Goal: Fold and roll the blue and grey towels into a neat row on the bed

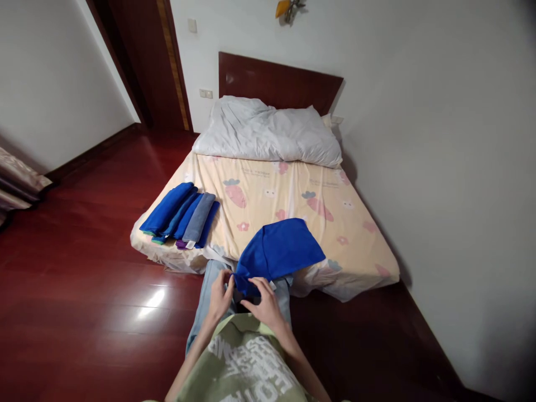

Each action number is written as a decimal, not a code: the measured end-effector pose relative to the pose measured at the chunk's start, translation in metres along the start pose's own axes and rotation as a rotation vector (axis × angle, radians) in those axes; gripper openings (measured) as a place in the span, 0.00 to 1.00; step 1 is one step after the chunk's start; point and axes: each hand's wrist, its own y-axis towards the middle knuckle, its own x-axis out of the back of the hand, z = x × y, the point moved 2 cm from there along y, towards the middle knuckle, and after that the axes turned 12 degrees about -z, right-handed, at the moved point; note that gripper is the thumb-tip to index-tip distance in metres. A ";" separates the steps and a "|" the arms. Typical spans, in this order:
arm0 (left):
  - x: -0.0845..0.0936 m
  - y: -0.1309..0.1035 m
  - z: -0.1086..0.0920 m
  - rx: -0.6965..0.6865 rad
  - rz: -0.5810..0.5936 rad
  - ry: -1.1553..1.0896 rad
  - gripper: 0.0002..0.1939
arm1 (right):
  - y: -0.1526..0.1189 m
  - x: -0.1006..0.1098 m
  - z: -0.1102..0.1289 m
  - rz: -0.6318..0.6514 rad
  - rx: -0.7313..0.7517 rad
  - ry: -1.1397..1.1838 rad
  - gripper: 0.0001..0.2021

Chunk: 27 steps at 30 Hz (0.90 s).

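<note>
A blue towel [288, 245] lies partly on the front edge of the bed, its near end drawn toward my body above my lap. My left hand [221, 293] pinches the near left corner of this cloth between thumb and fingers. On the other side, my right hand [263, 301] grips the gathered near edge, with a small white tag beside its fingers. To the left on the mattress sits a row of rolled or folded towels [170, 209], mostly blue, one of them a grey towel [200, 216].
The bed [272, 195] wears a cream sheet with carrot prints. A pale grey quilt [268, 131] is bunched against the dark wooden headboard [276, 84]. A white wall [439, 167] runs close along the right side. Shiny red-brown floor [92, 268] spreads out on the left.
</note>
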 end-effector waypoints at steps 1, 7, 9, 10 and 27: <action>-0.001 -0.002 0.001 -0.001 0.000 0.020 0.14 | -0.005 -0.011 0.001 -0.019 -0.004 -0.003 0.24; 0.005 -0.009 0.007 0.000 0.058 0.146 0.18 | -0.010 -0.030 -0.008 -0.163 0.011 -0.007 0.11; 0.010 -0.009 0.008 -0.008 0.042 0.176 0.19 | -0.004 -0.021 -0.008 -0.210 0.028 -0.012 0.12; 0.012 -0.008 0.008 -0.014 0.012 0.188 0.19 | -0.002 -0.016 -0.006 -0.235 0.038 -0.015 0.12; 0.036 -0.005 -0.033 -0.498 -0.011 0.173 0.08 | 0.022 -0.017 0.024 -0.149 0.239 -0.032 0.17</action>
